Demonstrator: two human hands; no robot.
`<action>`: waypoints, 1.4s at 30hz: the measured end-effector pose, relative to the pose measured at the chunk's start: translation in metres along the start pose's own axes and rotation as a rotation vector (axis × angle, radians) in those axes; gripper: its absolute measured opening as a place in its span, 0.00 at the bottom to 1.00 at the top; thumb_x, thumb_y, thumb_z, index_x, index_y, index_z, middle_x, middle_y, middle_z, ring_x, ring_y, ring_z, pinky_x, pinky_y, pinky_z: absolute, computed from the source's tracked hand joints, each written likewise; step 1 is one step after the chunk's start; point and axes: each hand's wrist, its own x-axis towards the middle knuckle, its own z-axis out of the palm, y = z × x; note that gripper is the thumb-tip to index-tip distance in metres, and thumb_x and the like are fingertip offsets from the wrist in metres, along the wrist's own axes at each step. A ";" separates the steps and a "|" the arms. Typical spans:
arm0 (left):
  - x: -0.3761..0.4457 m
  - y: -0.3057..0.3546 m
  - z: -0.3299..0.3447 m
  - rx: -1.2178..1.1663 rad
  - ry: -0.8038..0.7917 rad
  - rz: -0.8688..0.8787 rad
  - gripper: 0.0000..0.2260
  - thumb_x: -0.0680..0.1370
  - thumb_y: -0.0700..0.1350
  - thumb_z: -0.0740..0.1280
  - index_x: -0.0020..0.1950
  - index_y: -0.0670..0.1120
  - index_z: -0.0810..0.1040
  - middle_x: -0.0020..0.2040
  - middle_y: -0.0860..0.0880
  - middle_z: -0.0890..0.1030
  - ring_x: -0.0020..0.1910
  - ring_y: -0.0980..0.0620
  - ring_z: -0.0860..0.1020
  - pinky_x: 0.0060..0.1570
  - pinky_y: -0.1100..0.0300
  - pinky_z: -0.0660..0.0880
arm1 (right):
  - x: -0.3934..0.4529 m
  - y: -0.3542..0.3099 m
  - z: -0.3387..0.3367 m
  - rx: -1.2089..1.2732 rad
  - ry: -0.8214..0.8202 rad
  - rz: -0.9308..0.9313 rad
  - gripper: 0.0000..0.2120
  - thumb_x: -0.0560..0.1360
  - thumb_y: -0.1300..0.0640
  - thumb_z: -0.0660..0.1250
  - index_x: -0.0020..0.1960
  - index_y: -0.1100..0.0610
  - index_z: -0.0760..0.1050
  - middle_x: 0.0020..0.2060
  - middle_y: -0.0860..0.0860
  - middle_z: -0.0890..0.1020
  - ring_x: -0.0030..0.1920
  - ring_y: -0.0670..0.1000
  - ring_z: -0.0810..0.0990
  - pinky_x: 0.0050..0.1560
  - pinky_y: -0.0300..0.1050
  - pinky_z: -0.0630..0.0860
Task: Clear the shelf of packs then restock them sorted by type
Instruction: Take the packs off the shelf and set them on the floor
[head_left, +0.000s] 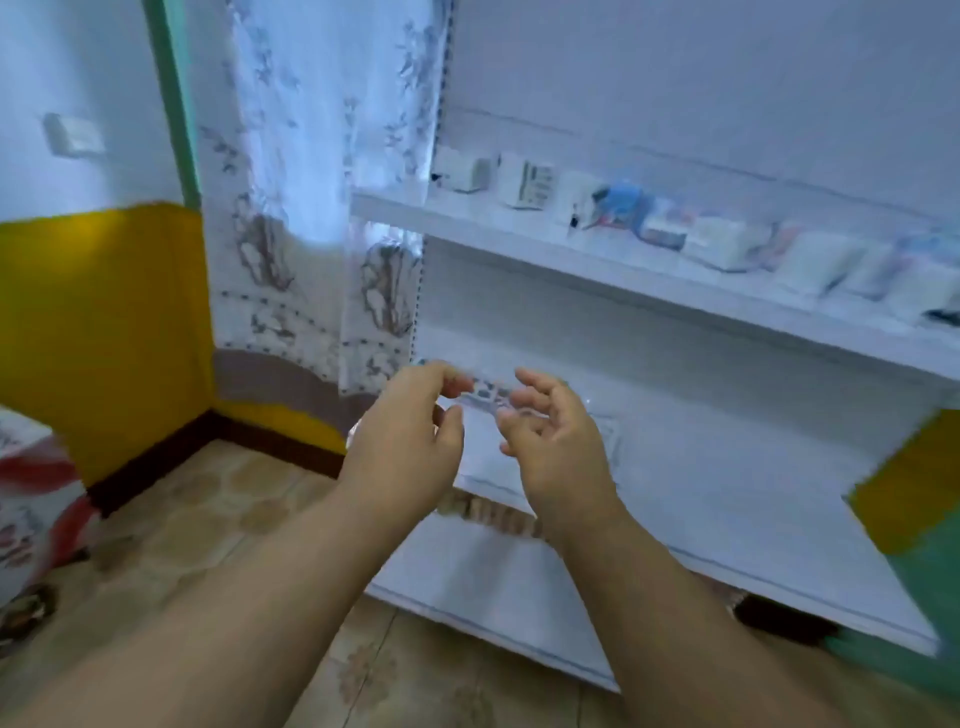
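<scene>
White shelf (649, 270); pack (485, 397) between both hands

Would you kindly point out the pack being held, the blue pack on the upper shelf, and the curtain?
held pack (485, 395), head view, printed middle between the hands
blue pack (623, 200), head view, its top
curtain (311, 156), head view, upper lace

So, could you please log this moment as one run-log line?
left hand: holds pack | right hand: holds pack too | upper shelf: packs in a row | stage: unclear
</scene>
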 end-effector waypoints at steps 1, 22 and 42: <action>0.005 0.026 0.011 -0.022 -0.019 0.042 0.11 0.79 0.42 0.64 0.53 0.59 0.71 0.48 0.61 0.73 0.43 0.67 0.73 0.40 0.71 0.68 | 0.000 -0.008 -0.029 -0.001 0.051 -0.022 0.17 0.77 0.61 0.68 0.59 0.43 0.73 0.55 0.47 0.79 0.48 0.44 0.81 0.55 0.53 0.80; 0.091 0.316 0.300 -0.307 -0.283 0.397 0.11 0.79 0.44 0.65 0.55 0.61 0.72 0.51 0.62 0.76 0.42 0.63 0.75 0.41 0.66 0.71 | 0.073 -0.008 -0.421 -0.120 0.631 -0.105 0.14 0.77 0.56 0.69 0.59 0.42 0.73 0.53 0.43 0.78 0.49 0.45 0.80 0.51 0.48 0.81; 0.229 0.466 0.537 -0.360 -0.159 0.324 0.13 0.79 0.37 0.61 0.52 0.55 0.75 0.47 0.59 0.78 0.48 0.56 0.79 0.47 0.52 0.80 | 0.296 0.064 -0.670 -0.748 0.405 0.179 0.25 0.78 0.50 0.61 0.74 0.42 0.64 0.69 0.53 0.73 0.65 0.58 0.73 0.65 0.50 0.71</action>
